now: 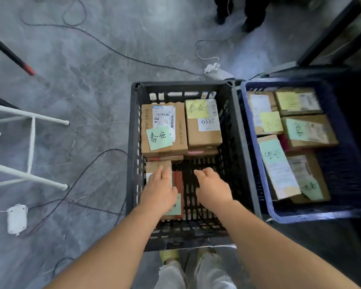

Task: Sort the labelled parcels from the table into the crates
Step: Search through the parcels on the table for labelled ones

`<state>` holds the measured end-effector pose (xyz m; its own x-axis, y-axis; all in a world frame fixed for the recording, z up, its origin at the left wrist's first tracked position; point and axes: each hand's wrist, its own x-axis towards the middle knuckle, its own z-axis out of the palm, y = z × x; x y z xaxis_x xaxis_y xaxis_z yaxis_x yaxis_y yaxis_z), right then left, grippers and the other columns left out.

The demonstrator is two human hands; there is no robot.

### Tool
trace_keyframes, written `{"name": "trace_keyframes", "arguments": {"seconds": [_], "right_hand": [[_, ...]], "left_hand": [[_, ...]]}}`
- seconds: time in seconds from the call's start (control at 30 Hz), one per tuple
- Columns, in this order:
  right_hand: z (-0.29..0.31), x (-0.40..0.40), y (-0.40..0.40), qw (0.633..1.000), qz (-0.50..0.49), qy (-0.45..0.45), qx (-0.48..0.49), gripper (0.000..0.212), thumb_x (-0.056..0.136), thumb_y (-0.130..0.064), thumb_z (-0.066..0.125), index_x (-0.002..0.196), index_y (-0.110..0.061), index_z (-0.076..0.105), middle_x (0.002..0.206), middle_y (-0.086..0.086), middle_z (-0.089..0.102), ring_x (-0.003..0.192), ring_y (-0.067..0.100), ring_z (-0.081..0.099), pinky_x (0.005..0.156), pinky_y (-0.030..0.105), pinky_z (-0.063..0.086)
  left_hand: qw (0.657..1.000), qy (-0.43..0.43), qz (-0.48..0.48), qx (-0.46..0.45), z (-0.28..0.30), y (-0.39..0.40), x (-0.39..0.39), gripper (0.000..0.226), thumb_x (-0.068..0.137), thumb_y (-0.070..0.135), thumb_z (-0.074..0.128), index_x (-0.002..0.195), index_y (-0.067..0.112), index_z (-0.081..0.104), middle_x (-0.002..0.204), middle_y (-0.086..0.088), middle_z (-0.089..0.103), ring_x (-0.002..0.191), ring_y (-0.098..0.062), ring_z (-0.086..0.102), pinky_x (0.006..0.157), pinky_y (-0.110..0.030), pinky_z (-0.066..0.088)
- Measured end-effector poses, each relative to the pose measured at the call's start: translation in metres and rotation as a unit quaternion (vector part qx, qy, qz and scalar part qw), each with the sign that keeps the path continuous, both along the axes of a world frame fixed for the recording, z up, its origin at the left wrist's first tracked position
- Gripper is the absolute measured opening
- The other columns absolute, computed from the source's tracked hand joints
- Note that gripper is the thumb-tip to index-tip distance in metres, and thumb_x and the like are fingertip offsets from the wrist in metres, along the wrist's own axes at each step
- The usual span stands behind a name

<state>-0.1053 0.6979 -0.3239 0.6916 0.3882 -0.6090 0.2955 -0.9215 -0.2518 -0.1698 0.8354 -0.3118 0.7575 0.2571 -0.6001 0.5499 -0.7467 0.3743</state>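
Inside the black crate [244,147], the left hand [157,193] lies flat, fingers straight, on a small parcel [178,184] near the front left corner. Beside it the right hand [214,189] hovers, fingers loosely curled, holding nothing. Two labelled boxes [165,130] fill the back; a blue crate [256,130] of parcels stands alongside, cables [104,46] crossing the floor.

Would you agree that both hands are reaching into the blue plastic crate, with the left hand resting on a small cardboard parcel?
Not quite: the head view shows both hands in the black plastic crate, not the blue plastic crate beside it. The left hand does rest on a small cardboard parcel; the right hand holds nothing.
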Motion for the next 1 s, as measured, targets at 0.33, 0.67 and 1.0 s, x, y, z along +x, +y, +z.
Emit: {"name": "trace_keyframes", "arguments": {"seconds": [0.33, 0.67, 1.0], "right_hand": [[0.164, 0.000, -0.097, 0.982, -0.024, -0.179, -0.061, 0.053, 0.100, -0.032, 0.042, 0.149, -0.019, 0.027, 0.154, 0.006, 0.027, 0.139, 0.028, 0.025, 0.105, 0.040, 0.035], [0.250, -0.032, -0.229, 0.926, -0.173, -0.311, -0.130, 0.059, 0.101, -0.054, 0.022, 0.152, -0.026, 0.021, 0.161, 0.006, 0.011, 0.148, 0.026, 0.007, 0.119, 0.046, 0.007], [0.299, -0.102, -0.404, 0.864, -0.330, -0.353, -0.139, 0.052, 0.101, -0.049, 0.031, 0.144, -0.020, 0.036, 0.152, 0.011, 0.030, 0.137, 0.030, 0.030, 0.107, 0.042, 0.031]], "left_hand": [[0.965, -0.146, -0.207, 0.072, 0.123, -0.070, 0.035, 0.066, 0.099, 0.049, 0.037, 0.153, 0.016, 0.016, 0.160, -0.007, 0.013, 0.147, -0.026, 0.012, 0.120, -0.040, 0.013], [0.891, -0.252, -0.368, 0.079, 0.201, -0.211, 0.070, 0.066, 0.100, 0.054, 0.023, 0.154, 0.020, 0.010, 0.162, -0.004, 0.002, 0.149, -0.022, -0.001, 0.120, -0.046, 0.004], [0.833, -0.309, -0.457, 0.031, 0.257, -0.404, 0.045, 0.067, 0.099, 0.055, 0.026, 0.154, 0.020, 0.010, 0.162, -0.006, 0.008, 0.147, -0.023, 0.011, 0.119, -0.042, 0.014]]}}
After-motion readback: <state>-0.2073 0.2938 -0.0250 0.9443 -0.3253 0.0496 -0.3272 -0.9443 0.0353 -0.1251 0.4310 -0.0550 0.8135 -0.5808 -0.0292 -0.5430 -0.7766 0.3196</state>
